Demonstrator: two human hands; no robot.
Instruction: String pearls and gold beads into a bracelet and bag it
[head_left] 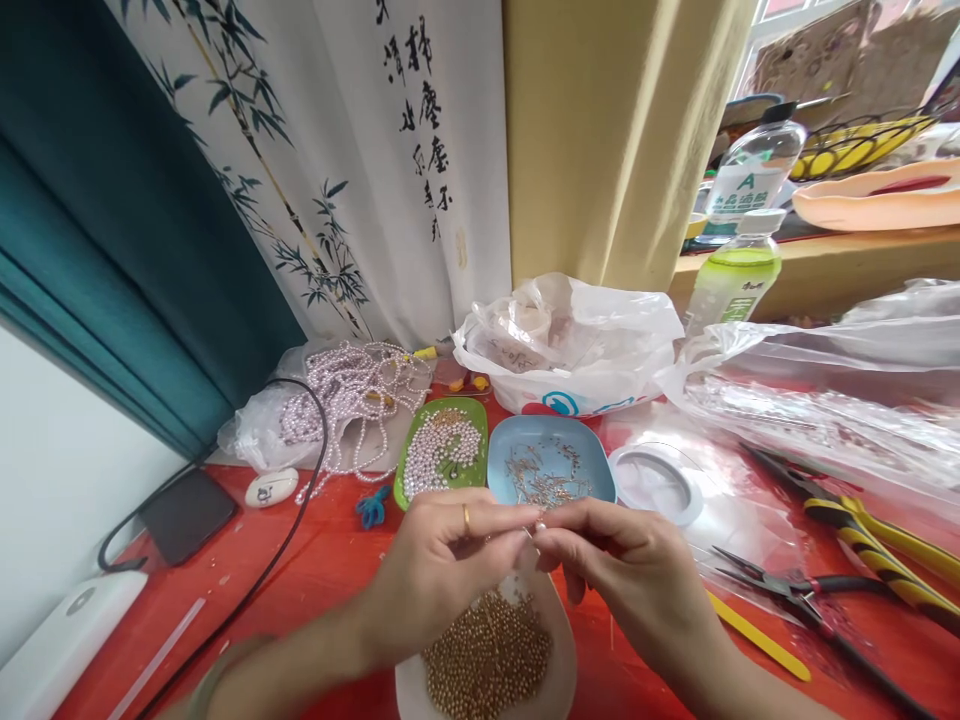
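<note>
Pinching fingertips together, left hand [439,570] & right hand [637,575] meet over a white dish [559,680] of small gold beads [487,655] at the near edge of the red counter [315,570]. Each grip is closed, thumb to forefinger, on something tiny at the meeting point; too small to tell what. Left hand wears a gold ring [466,519].

Just behind the hands: blue dish [499,465] w/ thin metal pins [544,470], & beside it to the left a green tray [406,470] heaped w/ pale pearl beads [442,450]. Further left, pearl strands [352,390] spill over a clear bag. White plastic bag [600,350] sits behind the dishes. To the right: yellow-handled pliers [862,530], red-handled pliers [795,590], a yellow stick [757,635]. Black cable [300,520] crosses the counter at left.
</note>
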